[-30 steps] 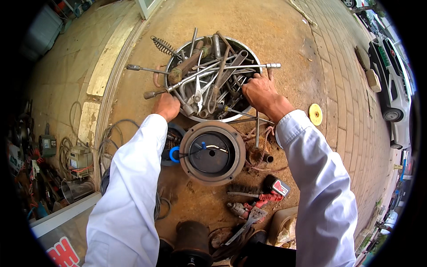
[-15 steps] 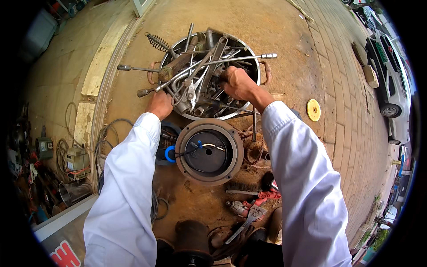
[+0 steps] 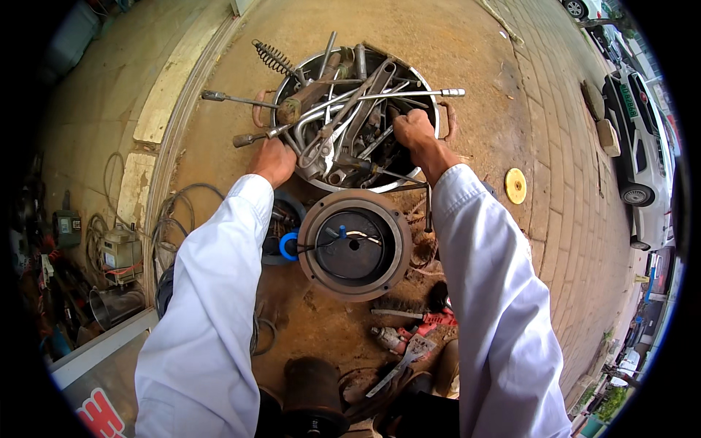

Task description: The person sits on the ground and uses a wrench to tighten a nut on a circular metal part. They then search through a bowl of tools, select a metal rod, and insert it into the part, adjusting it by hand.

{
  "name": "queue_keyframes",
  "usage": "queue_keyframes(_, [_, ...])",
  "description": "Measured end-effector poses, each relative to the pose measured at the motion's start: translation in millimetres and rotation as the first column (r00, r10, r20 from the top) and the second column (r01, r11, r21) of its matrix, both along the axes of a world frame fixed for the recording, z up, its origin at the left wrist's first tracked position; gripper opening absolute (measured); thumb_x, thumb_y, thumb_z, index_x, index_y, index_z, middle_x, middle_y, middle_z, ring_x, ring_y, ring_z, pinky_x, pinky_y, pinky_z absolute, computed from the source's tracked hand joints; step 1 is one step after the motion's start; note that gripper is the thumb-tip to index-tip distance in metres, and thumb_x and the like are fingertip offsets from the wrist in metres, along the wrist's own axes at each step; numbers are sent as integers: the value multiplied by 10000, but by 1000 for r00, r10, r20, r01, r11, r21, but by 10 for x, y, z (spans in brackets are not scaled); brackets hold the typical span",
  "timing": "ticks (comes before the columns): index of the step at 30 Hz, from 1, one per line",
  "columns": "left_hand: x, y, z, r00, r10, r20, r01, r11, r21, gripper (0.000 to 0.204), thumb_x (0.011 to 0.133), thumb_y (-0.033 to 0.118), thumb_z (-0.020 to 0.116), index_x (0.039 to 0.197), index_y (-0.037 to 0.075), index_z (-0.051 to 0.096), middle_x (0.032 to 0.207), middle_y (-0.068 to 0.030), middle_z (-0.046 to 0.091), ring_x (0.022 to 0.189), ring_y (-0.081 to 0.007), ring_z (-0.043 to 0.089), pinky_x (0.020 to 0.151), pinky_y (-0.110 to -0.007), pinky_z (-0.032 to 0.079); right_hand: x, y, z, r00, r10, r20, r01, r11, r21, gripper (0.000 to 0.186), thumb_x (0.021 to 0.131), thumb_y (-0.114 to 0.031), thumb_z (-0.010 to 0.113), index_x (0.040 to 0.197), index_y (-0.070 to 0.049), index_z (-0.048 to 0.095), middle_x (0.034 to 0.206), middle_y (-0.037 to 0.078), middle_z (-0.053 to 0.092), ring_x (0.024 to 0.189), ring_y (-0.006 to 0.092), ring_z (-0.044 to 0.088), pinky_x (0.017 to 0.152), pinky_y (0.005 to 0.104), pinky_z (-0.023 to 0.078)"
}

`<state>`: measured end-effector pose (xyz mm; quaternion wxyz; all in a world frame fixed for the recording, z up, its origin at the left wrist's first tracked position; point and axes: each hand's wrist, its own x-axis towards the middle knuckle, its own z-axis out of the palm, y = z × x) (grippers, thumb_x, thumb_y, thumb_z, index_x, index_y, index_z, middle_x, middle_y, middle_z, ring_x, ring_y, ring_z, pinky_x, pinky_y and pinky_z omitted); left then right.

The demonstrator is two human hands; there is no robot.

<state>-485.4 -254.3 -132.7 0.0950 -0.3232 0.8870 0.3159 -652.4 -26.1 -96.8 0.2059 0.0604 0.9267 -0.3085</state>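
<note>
A large metal pot is heaped with wrenches, socket bars, pipes and a coil spring. My left hand is curled at the pot's left front, below the ends of the bars; what its fingers grip is hidden. My right hand is inside the right part of the pot among the tools, its fingers closed on something I cannot make out. Just in front of the pot lies a round rusty flanged housing with wires and a blue ring.
A red cordless tool, a rusty cylinder and a yellow disc lie on the dirty ground. Cables and machinery are at the left past a doorway track. A white car stands on the right.
My right hand went from the pot's right edge leftward into the tools, then slightly back right. Some wrenches in the heap have shifted. My left hand stays at the left front.
</note>
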Motion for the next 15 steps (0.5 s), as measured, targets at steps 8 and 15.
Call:
queue_keyframes(8, [-2, 8, -16, 1000, 10, 14, -11, 1000, 16, 482, 917, 287, 501, 1216, -63, 642, 1311, -301, 603, 1211, -487, 573, 1059, -509, 451, -32, 31, -84, 994, -109, -26, 110, 994, 22, 634, 873, -245, 670, 1335, 118, 430, 1270, 310, 625, 1195, 412, 626, 1018, 421, 506])
queue_keyframes(15, [-10, 48, 32, 999, 37, 11, -38, 998, 57, 475, 919, 286, 502, 1222, -49, 648, 1296, -306, 613, 1208, -486, 579, 1050, -512, 456, -120, 58, -147, 974, -225, 24, 226, 964, -140, 309, 853, -205, 662, 1031, 47, 646, 1129, 230, 703, 1061, 346, 694, 861, 403, 551])
